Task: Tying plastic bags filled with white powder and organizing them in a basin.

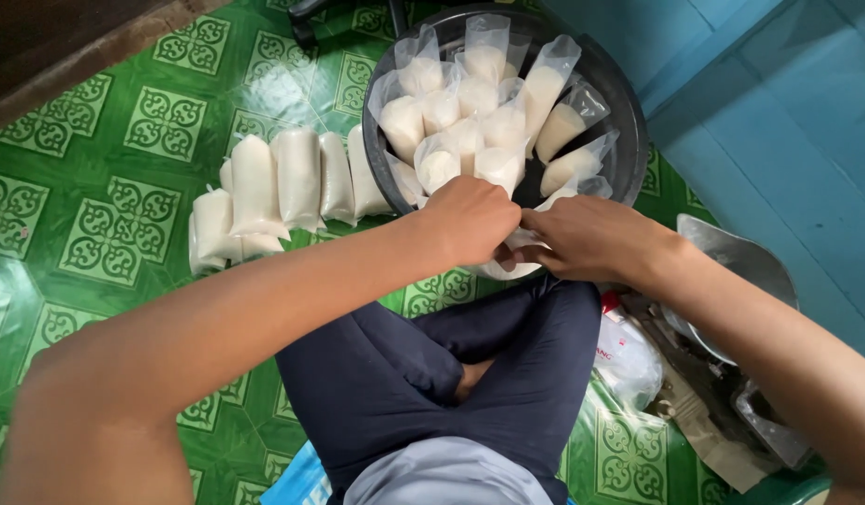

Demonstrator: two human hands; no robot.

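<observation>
- Nearest the camera, the person sat cross-legged on the green patterned floor point(105, 234), in dark blue trousers point(470, 374).
- To the right of the legs lay a clear plastic bag with red print point(629, 360), and further right a metal scoop-like pan point(741, 257) among other clutter too jumbled to tell apart.
- Just beyond the knees, the left hand point(470, 220) was closed in a loose fist, its fingers curled tight on the top of a small plastic bag of white liquid point(512, 266).
- The right hand point(591, 238) met it from the right, fingers bent and pinching the same bag; the two hands touched, and the bag hung between them at the near rim of the basin.
- Further out, a black round basin point(624, 140) held many open-topped bags of the same white liquid point(470, 103), standing upright and leaning on each other.
- To the left of the basin, a row of sealed, filled bags point(283, 182) lay side by side on the floor.
</observation>
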